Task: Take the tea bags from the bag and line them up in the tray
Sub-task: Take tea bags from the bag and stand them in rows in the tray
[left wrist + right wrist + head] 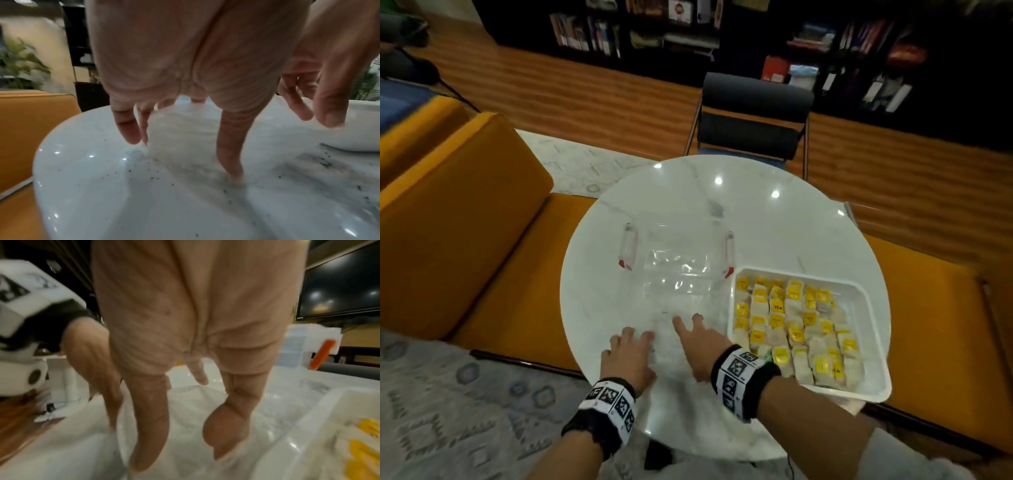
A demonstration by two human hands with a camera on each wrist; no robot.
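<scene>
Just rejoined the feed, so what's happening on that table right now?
A person is sorting tea bags. The white tray at the table's right edge already holds rows of tea bags. The clear plastic bag lies flat beside it and looks empty. Both hands are spread over its near end: the left hand and the right hand, fingers straight, holding nothing.

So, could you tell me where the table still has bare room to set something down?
The far table beyond the bag and tray is bare. The near edge, under both hands, is crowded; the tray is full of tea bags.
</scene>
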